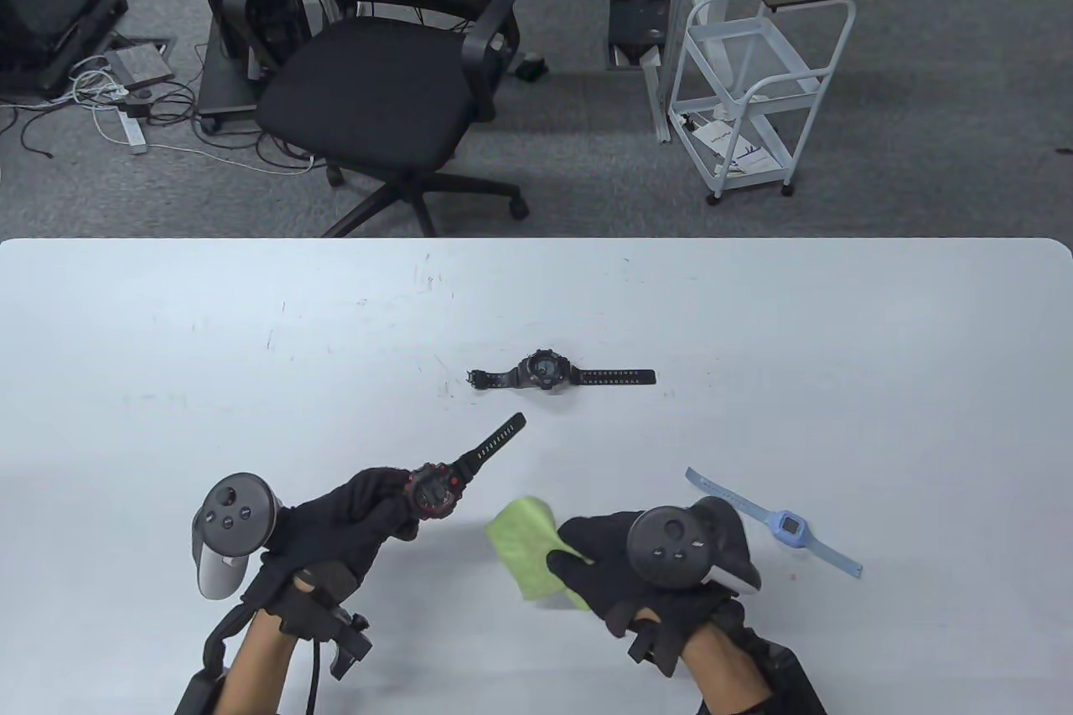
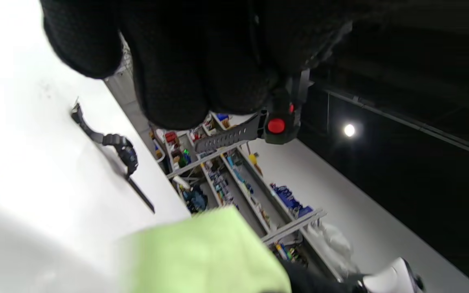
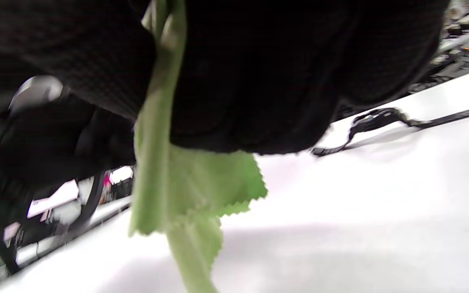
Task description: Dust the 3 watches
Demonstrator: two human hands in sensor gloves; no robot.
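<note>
Red-black watch (image 1: 434,490) raised off the table (image 1: 168,346), pinched in left hand (image 1: 344,526), strap angled away. Right hand (image 1: 624,572) clutches green cloth (image 1: 524,539) beside it. Black watch (image 1: 545,371) lies mid-table; blue watch (image 1: 788,528) at right.

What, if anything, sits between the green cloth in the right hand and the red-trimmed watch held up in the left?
Nothing visible. The green cloth, gripped by the right hand, faces the red-trimmed watch held by the left hand across bare table.
</note>
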